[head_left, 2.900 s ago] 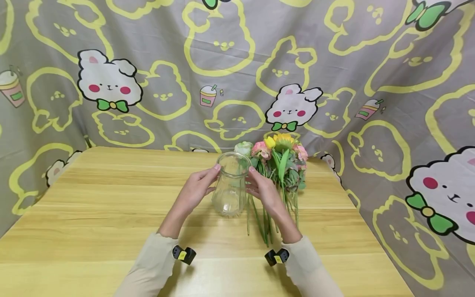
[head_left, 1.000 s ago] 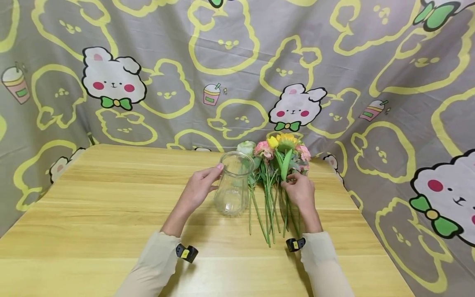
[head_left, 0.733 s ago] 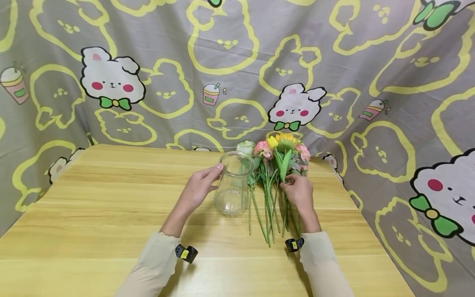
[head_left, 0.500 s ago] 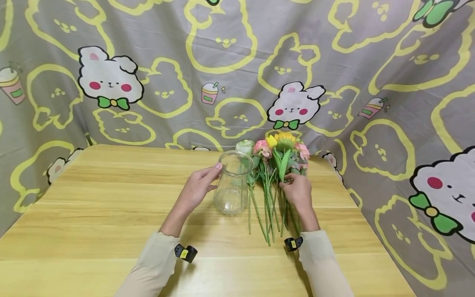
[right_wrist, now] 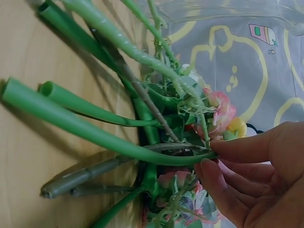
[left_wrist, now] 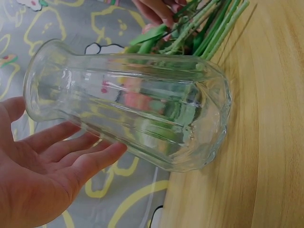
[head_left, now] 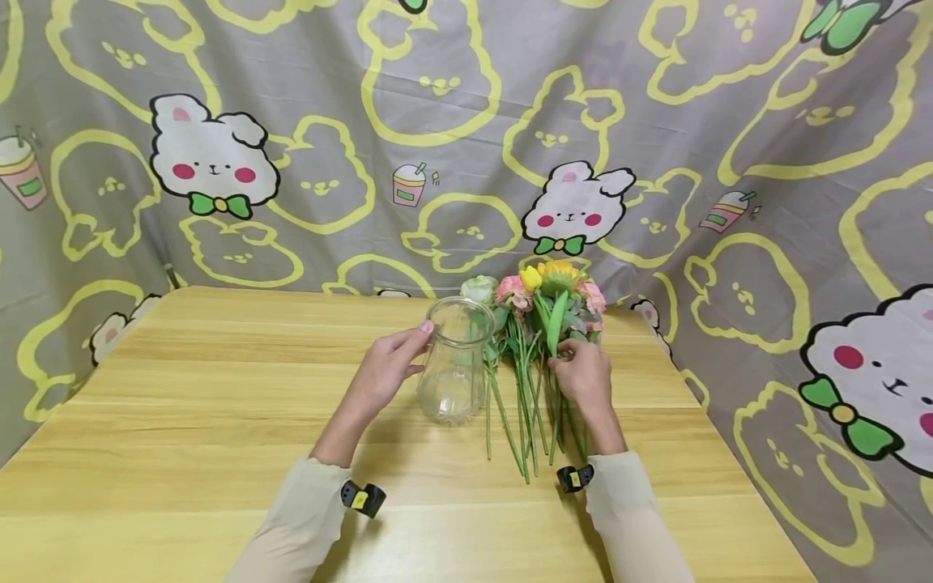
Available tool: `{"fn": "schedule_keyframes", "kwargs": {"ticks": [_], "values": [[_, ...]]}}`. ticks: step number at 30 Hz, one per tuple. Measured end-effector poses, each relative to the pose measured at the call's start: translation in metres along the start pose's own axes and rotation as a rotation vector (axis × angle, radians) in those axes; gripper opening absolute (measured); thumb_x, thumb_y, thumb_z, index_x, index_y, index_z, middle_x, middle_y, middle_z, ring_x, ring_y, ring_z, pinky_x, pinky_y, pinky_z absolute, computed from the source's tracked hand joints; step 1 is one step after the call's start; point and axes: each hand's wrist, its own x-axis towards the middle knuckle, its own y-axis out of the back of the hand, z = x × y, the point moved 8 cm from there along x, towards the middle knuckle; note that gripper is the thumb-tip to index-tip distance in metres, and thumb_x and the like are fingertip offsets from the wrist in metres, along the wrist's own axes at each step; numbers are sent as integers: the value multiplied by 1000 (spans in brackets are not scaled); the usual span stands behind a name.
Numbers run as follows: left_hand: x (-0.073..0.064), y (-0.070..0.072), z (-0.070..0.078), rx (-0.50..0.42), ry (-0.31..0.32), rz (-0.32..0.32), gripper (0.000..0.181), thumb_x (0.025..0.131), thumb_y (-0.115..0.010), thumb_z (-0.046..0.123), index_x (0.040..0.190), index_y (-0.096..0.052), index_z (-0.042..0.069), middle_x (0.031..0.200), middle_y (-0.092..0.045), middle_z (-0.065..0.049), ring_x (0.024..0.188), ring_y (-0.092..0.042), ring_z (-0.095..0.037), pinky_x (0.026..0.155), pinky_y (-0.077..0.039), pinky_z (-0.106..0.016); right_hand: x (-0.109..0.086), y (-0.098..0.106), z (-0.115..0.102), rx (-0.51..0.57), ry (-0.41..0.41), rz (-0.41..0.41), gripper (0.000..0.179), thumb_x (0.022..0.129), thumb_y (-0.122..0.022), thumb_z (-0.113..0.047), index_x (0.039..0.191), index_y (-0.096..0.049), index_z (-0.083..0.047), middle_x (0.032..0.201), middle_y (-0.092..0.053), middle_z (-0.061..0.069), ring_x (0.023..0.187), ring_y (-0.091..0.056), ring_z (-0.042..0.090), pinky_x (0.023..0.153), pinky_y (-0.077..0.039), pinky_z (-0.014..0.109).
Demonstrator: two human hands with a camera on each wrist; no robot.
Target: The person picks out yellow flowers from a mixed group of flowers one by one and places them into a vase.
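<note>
A clear glass vase (head_left: 450,385) with a flared rim stands upright on the table. My left hand (head_left: 386,368) is at its left side; in the left wrist view the thumb is right at the rim and the nearly straight fingers lie along the glass. To the vase's right lies a bunch of artificial flowers (head_left: 515,293), heads toward the back and stems toward me. My right hand (head_left: 585,376) is over the bunch, just below a long green leaf (head_left: 557,322). Seen from the right wrist, its thumb and index finger pinch a thick green flower stem (right_wrist: 109,137).
The wooden table (head_left: 219,453) reaches back to a grey curtain (head_left: 313,267) printed with cartoon rabbits. The bunch includes a yellow tulip (head_left: 530,279), a sunflower (head_left: 560,272) and a pale green flower (head_left: 478,288). Several loose stems (head_left: 523,437) spread on the table beside the vase.
My right hand has left the vase's right side, moved right to the flowers and taken a pinch on a stem. My left hand has stayed at the vase, which stands in place.
</note>
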Motion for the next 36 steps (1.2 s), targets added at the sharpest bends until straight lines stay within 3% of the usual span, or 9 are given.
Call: {"fn": "schedule_keyframes", "kwargs": {"ticks": [15, 31, 36], "values": [[1, 0, 0, 2, -14, 26, 69, 101, -48, 62, 141, -60, 8, 145, -58, -14, 134, -57, -31, 100, -59, -40, -1, 9, -7, 8, -12, 12, 26, 91, -73, -12, 115, -73, -1, 96, -76, 18, 83, -71, 34, 73, -59, 49], [2, -1, -1, -24, -7, 24, 70, 101, -50, 62, 140, -60, 6, 143, -60, -14, 134, -57, -31, 100, -59, -41, -7, 18, -24, 35, 43, 23, 21, 91, -75, -14, 110, -74, -3, 93, -76, 18, 78, -72, 30, 71, -59, 49], [2, 1, -4, -30, 3, 19, 69, 101, -51, 60, 141, -59, 5, 143, -59, -15, 134, -57, -32, 101, -59, -41, -12, 19, -33, 68, 71, 17, 21, 90, -75, -14, 108, -74, -3, 89, -76, 16, 75, -72, 29, 80, -58, 52]]}}
